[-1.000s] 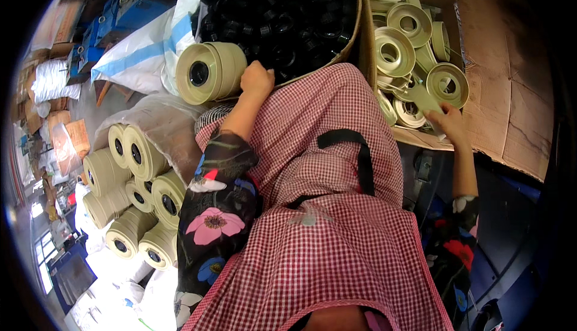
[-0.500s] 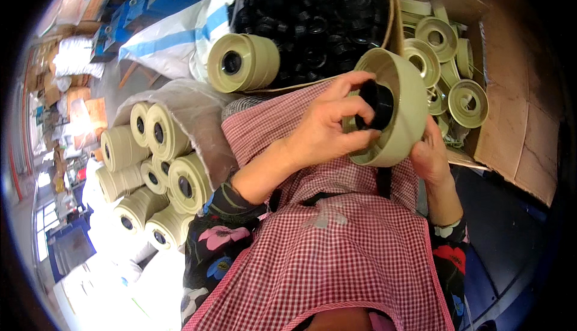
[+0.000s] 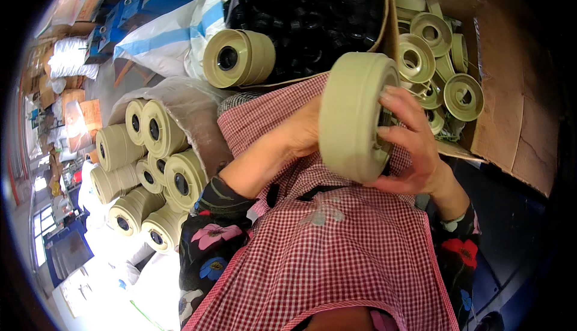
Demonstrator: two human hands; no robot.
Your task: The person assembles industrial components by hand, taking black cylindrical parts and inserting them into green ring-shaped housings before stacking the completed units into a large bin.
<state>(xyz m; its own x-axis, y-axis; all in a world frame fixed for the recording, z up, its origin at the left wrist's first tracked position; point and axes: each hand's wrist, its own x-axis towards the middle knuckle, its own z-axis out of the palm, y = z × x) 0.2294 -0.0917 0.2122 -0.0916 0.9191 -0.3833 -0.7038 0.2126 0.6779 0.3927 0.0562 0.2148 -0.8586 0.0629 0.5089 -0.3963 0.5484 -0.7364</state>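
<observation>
My right hand [image 3: 415, 145] has its grip closed around the open face of a beige plastic spool [image 3: 354, 115], fingers [image 3: 401, 101] curled over the rim and into the dark core, thumb underneath. My left hand [image 3: 303, 130] is pressed against the spool's far side; most of it is hidden behind the drum, so I cannot tell how its fingers lie, only that it is in contact and steadying. The spool sits raised in front of my chest, above the red-and-white checked apron [image 3: 336, 241], its rounded side turned toward the camera. Just beyond it, a second assembled beige spool [image 3: 239, 58] lies on its side against the edge of a bin of black plastic cores [image 3: 312, 12]. To my right, an open cardboard box [image 3: 511, 91] holds loose beige spool flanges [image 3: 433, 48], piled in no order. To my left, a clear plastic bag [image 3: 180, 100] spills a stack of finished beige spools [image 3: 150, 169], ends showing dark holes. Farther back on that side lies a white sack with a blue stripe [image 3: 168, 36].
</observation>
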